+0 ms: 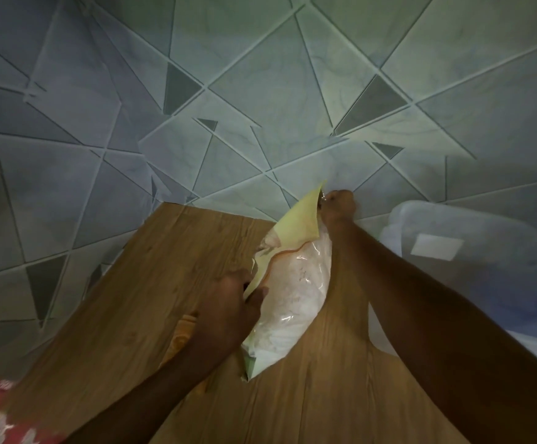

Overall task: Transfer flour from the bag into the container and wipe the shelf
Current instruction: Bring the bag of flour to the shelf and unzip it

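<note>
while a patterned tiled wall (260, 91) fills the background, the wooden shelf (139, 283) spreads across the foreground, with a clear plastic container (472, 251) at its right. the flour bag (292, 283), clear with a yellow printed side and white flour inside, lies lengthwise on the shelf between both hands. the left hand (232, 309) curls its fingers around the bag's near left edge, thumb pressed against the plastic. the right hand (339, 205) is closed, pinching the bag's far top corner.
</note>
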Demonstrator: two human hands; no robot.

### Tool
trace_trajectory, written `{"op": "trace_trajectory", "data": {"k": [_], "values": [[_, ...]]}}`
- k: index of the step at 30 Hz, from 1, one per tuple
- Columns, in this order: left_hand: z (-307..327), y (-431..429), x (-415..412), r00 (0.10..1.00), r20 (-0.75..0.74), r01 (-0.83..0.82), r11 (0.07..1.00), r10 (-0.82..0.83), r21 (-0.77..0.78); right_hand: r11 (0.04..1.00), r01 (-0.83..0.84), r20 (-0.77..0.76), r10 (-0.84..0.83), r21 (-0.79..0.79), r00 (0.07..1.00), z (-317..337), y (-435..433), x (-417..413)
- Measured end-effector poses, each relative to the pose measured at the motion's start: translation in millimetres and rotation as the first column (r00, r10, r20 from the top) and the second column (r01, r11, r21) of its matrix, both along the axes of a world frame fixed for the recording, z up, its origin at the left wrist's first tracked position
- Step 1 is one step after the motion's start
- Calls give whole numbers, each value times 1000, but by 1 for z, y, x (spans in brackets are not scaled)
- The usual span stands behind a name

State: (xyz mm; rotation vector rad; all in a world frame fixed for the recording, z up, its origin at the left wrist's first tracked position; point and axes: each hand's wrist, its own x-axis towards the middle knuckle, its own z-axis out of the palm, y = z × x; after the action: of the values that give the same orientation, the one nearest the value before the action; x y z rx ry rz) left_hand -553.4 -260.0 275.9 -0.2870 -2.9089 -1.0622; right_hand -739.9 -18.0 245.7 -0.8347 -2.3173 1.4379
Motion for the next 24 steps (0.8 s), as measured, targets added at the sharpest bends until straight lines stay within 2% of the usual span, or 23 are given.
{"op": "trace_trajectory", "data": {"k": [2, 6, 9, 14, 20, 24], "values": [[-1, -4, 6, 1000, 16, 20, 1000, -20, -10, 999, 42, 50, -42, 8, 998, 1, 8, 1], [2, -14, -14, 973, 209, 108, 994, -98, -34, 996, -51, 119, 42, 77, 992, 4, 17, 3], [16, -7, -36, 939, 323, 157, 983, -119, -96, 970, -135, 103, 116, 202, 988, 10, 15, 10], [31, 29, -82, 969, 192, 184, 973, -156, -137, 971, -138, 35, 134, 194, 990, 15, 15, 19], [17, 51, -108, 960, 222, 247, 887, -170, -390, 934, -204, -11, 216, 292, 976, 21, 20, 21], [13, 37, -106, 947, 263, 263, 912, -183, -315, 921, -182, -21, 202, 344, 979, 19, 25, 14]]}}
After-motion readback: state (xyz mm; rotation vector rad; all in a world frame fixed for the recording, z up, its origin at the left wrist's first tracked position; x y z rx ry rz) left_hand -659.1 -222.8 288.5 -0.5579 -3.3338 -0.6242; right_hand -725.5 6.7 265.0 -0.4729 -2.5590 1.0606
